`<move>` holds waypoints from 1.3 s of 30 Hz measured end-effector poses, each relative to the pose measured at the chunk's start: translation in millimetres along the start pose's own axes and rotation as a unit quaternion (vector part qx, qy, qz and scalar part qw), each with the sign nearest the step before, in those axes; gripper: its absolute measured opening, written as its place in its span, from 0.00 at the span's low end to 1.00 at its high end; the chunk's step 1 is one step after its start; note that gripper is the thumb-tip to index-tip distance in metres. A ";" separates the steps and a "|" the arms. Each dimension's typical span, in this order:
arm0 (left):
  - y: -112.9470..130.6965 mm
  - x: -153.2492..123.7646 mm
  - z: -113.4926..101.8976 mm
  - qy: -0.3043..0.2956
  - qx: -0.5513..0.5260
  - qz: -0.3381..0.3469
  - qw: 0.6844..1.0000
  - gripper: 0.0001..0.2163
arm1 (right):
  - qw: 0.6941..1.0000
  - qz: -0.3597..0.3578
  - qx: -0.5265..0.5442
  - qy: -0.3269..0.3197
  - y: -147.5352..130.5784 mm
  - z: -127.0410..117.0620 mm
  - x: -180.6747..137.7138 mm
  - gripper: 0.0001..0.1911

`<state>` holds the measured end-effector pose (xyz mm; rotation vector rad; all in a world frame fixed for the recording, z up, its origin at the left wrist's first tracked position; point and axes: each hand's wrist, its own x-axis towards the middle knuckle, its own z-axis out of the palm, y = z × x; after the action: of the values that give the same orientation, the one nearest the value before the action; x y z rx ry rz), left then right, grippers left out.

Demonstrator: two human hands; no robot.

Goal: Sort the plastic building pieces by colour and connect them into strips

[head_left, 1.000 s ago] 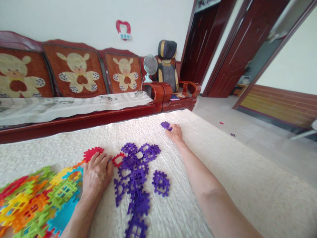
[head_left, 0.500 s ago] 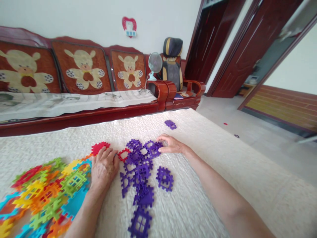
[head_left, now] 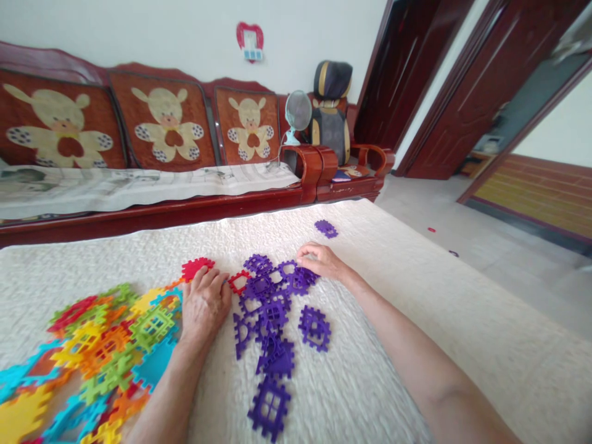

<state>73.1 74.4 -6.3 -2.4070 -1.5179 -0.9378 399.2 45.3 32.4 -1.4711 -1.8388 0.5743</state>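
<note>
My left hand lies palm down with its fingers stretched out, touching the edge of a red toothed plastic building piece. Whatever lies under its palm is hidden. Over the far right end of a spread of purple building pieces is my right hand, its fingers curved and a small gap left before the thumb. No piece shows between them, and a purple piece lies just below. A red square frame piece touches the purple group on its left.
Mixed coloured pieces are heaped at the left of the cream-covered table. Single purple pieces lie apart, one toward the far edge and one nearer. Behind stands a wooden sofa with a small fan.
The view has shifted, so the scene sits slightly further right. My right thumb has come closer to the fingers, and that hand has risen a little off the purple pieces. My left hand stays put.
</note>
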 end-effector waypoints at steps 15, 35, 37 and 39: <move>-8.5 -1.8 7.9 0.019 0.017 0.016 1.000 0.13 | 0.977 0.101 -0.047 0.183 12.3 2.9 13.1 0.03; -7.1 -0.8 6.3 0.005 0.008 0.006 1.000 0.15 | 0.972 0.005 -0.216 0.094 48.4 -11.2 1.0 0.15; -6.6 -1.0 6.0 0.008 0.004 0.007 1.000 0.15 | 0.975 0.013 -0.201 0.093 44.8 -16.4 1.6 0.14; -6.5 -1.4 6.2 0.013 0.003 0.008 1.000 0.14 | 0.978 0.052 -0.179 0.093 42.2 -24.1 1.5 0.16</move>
<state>69.9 79.2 -13.3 -2.3913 -1.4873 -0.9555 444.6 55.5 18.3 -1.7989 -1.7880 0.1478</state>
